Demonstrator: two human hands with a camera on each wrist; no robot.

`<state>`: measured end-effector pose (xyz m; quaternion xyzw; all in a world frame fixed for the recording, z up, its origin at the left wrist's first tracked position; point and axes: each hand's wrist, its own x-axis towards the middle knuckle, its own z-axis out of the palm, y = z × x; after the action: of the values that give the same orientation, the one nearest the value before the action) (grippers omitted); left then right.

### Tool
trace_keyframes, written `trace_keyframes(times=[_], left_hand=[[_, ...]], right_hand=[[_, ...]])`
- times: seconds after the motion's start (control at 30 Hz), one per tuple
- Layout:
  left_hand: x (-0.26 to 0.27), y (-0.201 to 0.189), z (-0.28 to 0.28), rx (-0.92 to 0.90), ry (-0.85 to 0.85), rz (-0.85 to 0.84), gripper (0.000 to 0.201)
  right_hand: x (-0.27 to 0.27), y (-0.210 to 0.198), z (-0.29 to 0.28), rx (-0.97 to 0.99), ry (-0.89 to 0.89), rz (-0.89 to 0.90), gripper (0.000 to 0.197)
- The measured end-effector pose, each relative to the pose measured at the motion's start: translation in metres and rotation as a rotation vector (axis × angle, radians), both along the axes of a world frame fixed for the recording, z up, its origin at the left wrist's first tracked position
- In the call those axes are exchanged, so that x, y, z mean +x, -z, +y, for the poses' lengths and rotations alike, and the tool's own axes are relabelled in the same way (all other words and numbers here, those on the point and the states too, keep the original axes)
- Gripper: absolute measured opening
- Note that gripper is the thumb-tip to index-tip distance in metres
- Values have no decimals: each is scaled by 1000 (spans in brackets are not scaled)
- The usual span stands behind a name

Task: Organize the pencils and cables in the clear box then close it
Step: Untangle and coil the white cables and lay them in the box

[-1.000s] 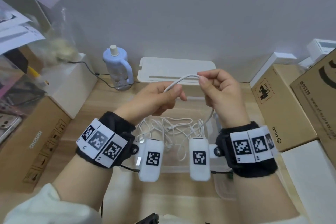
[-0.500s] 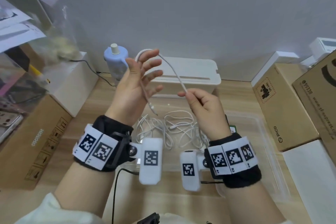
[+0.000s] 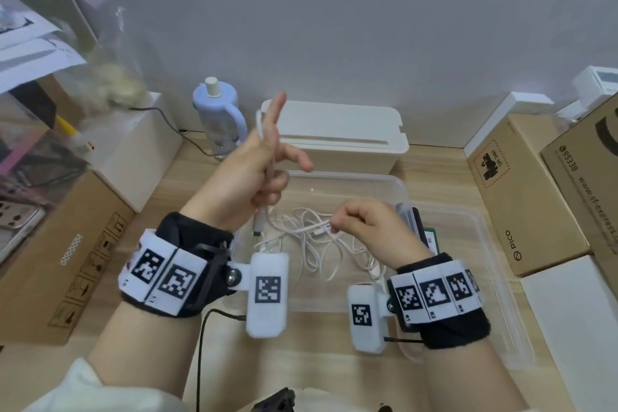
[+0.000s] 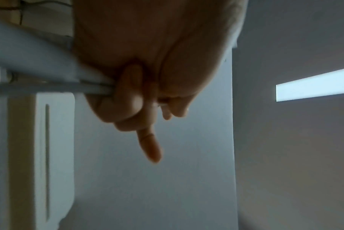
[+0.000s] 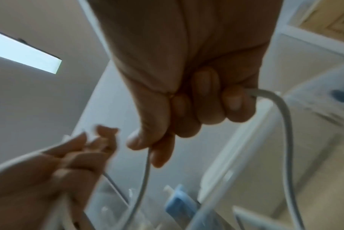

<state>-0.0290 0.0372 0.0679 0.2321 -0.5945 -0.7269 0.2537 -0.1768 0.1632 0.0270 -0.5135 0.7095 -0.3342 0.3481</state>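
Note:
A white cable [image 3: 258, 226] runs between both hands above the clear box [image 3: 398, 186]. My left hand [image 3: 267, 164] is raised, two fingers pointing up with the cable looped over them and its lower fingers and thumb curled on the strand [image 4: 96, 88]. My right hand [image 3: 361, 227] is low over the box and pinches the same cable [image 5: 285, 124] in a closed fist. More white cables [image 3: 311, 244] lie tangled on the box floor. No pencils show.
A white slotted box [image 3: 334, 134] stands behind the clear box, a blue bottle [image 3: 217, 117] to its left. Cardboard boxes [image 3: 521, 197] line the right side and another [image 3: 67, 244] the left. A clear lid [image 3: 495, 261] lies to the right.
My right hand has dropped from chest height down toward the box, drawing the cable along. My left hand has turned upright with the cable wound over its fingers.

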Motion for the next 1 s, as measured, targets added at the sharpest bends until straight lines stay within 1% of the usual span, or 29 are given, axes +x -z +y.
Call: trace_keyframes(times=[0.07, 0.1, 0.13, 0.17, 0.23, 0.3, 0.33, 0.4, 0.47, 0.53, 0.57, 0.6, 0.63, 0.67, 0.7, 0.77, 0.8, 0.83, 0.9, 0.97, 1.0], left_hand=[[-7, 8, 11, -175, 66, -113, 45], [-10, 12, 17, -235, 83, -145, 48], [-12, 14, 22, -251, 101, -162, 49], [-14, 17, 27, -225, 123, -171, 50], [-15, 22, 34, -74, 185, -164, 52], [-14, 24, 39, 86, 274, -137, 52], [-13, 25, 41, 114, 327, -126, 53], [-12, 27, 43, 124, 419, -131, 53], [-9, 31, 42, 95, 492, -128, 48], [-5, 32, 38, 32, 545, -182, 54], [-3, 32, 37, 17, 563, -213, 53], [-2, 32, 37, 29, 576, -208, 45], [-1, 32, 37, 72, 584, -162, 35], [-1, 30, 38, 143, 578, -81, 28], [-2, 28, 39, 214, 551, 20, 26], [-4, 27, 38, 299, 453, 180, 35], [-5, 26, 36, 302, 387, 208, 40], [-7, 26, 34, 274, 315, 197, 45], [-8, 25, 30, 153, 187, 96, 51], [-9, 26, 27, 23, 99, -16, 60], [-9, 27, 27, -34, 73, -64, 62]], right_hand=[[4, -15, -4, -86, -39, 52, 13], [7, -22, -6, -131, -68, 73, 14], [10, -27, -8, -177, -83, 95, 16], [11, -30, -9, -221, -78, 128, 15], [11, -34, -12, -319, -12, 224, 8], [7, -33, -11, -389, 87, 251, 17], [6, -31, -11, -408, 127, 231, 24], [5, -28, -11, -450, 164, 169, 32], [5, -26, -11, -493, 184, 130, 29], [2, -26, -11, -548, 208, 107, 25], [-2, -26, -11, -572, 231, 95, 26], [-6, -26, -11, -583, 259, 77, 27], [-9, -24, -10, -575, 285, 47, 27], [-11, -22, -10, -538, 298, 11, 25], [-10, -19, -10, -466, 287, -18, 22], [-3, -11, -9, -281, 189, -51, 23], [2, -7, -7, -201, 118, -48, 25], [7, -5, -6, -147, 43, -18, 26], [15, -5, -4, -118, -67, 84, 18], [20, -9, -3, -154, -80, 180, 16], [22, -13, -3, -185, -67, 202, 20]])
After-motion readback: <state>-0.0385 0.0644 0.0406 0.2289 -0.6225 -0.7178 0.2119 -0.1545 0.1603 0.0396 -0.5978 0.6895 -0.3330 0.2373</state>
